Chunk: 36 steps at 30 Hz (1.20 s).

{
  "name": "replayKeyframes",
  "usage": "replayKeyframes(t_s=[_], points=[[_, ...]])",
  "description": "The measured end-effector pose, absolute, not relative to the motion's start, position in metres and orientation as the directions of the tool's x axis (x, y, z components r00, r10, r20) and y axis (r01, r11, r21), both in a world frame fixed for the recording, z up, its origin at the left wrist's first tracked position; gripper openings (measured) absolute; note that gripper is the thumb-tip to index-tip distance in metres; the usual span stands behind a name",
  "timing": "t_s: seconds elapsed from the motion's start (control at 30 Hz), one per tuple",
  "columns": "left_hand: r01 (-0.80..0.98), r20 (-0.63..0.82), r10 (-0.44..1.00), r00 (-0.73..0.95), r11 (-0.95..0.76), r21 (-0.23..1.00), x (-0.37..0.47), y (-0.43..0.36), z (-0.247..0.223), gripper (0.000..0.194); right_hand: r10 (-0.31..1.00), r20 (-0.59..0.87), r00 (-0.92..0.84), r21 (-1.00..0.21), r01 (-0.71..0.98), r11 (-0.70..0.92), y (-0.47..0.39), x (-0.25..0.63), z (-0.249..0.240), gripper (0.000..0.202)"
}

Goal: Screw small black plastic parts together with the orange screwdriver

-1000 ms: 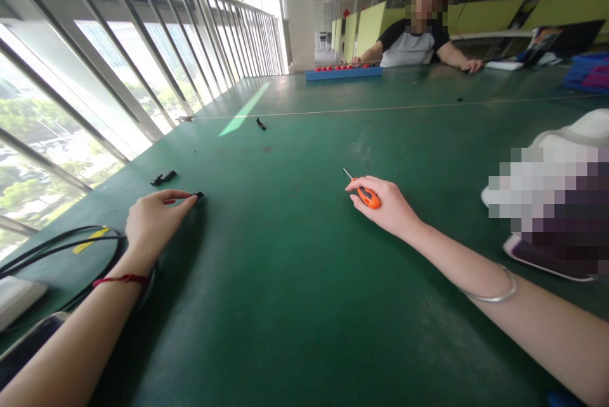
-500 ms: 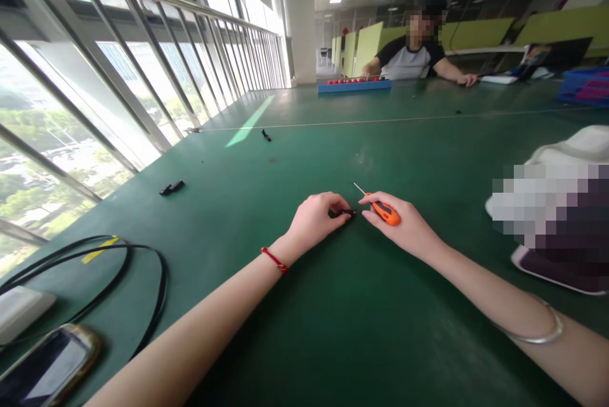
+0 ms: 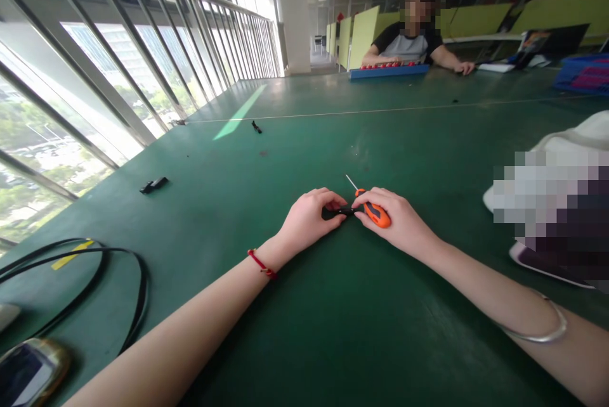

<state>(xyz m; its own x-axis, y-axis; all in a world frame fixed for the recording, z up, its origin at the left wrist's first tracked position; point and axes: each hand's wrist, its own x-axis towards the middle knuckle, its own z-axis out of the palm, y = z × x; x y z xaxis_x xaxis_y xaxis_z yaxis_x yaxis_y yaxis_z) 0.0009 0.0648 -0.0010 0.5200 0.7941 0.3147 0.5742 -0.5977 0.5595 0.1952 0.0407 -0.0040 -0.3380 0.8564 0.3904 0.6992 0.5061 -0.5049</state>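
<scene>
My left hand (image 3: 311,217) is nearly closed, with the thumb and fingers pinching a small black part (image 3: 343,210) just above or against the green tabletop (image 3: 333,324); the exact contact with the surface cannot be determined. My right hand (image 3: 399,217) is partly closed around the handle of an orange-and-dark screwdriver (image 3: 377,214). The handle lies across the palm side of the fingers, and the metal shaft projects forward and to the left, beyond the black part. The right thumb and index fingertips are at the right end of the black part, so both hands meet at it, in front of me near the middle of the tabletop. The fine shape of the part is too small to read and is partly covered by the fingers. A red cord bracelet (image 3: 261,264) is on my left wrist; a silver bangle (image 3: 547,335) is on my right forearm. To the left, a looped black cable (image 3: 143,286) with a yellow tag (image 3: 72,253) lies near a phone (image 3: 31,369). A black component (image 3: 154,185) rests beyond the cable, and a smaller black piece (image 3: 257,127) rests farther forward. At the far edge, a person (image 3: 410,47) sits behind a blue rack (image 3: 390,72) with red pieces along its top. A blue basket (image 3: 583,75) is at the far right.
</scene>
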Motion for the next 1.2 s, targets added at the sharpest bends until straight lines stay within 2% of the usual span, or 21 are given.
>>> replayKeyframes(t_s=[0.7, 0.9, 1.07, 1.2], points=[[0.569, 0.333, 0.784, 0.524, -0.613, 0.548, 0.002, 0.065, -0.002, 0.014, 0.851, 0.403, -0.336, -0.468, 0.724, 0.507, 0.042, 0.193, -0.005, 0.009], [0.566, 0.347, 0.777, 0.525, -0.623, 0.541, 0.001, 0.065, -0.002, 0.014, 0.856, 0.408, -0.317, -0.501, 0.706, 0.5, 0.041, 0.193, -0.004, 0.007], [0.619, 0.377, 0.814, 0.442, -0.581, 0.529, 0.001, 0.061, 0.001, 0.011, 0.841, 0.499, -0.208, -0.6, 0.617, 0.509, 0.03, 0.192, 0.004, 0.02], [0.678, 0.39, 0.831, 0.396, -0.551, 0.486, 0.001, 0.06, 0.001, 0.011, 0.78, 0.622, -0.064, -0.634, 0.543, 0.551, 0.018, 0.192, 0.009, 0.01]])
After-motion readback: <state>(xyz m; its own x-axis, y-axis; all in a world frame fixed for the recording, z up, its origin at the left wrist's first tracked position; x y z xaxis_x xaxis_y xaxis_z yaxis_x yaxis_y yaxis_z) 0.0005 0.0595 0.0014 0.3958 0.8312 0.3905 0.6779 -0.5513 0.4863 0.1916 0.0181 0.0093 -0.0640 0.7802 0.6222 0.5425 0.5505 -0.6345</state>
